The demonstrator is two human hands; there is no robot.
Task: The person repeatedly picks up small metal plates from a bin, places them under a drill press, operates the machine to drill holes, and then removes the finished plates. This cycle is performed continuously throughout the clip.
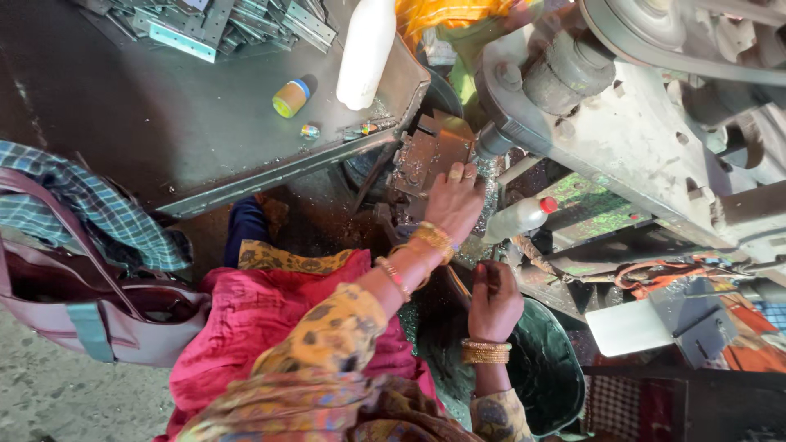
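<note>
This is a small metal workshop. A heavy grey press (622, 123) with a belt wheel (647, 24) fills the right side, its die block (426, 160) ringed by metal shavings. On the dark steel desk (164, 123) lie a stack of stamped metal plates (221, 24) and a white bottle (366, 49), with a dark bin (548, 368) on the gritty floor below.

Dark metal workbench (164, 139) left; grey concrete floor (57, 393); dim light.
</note>
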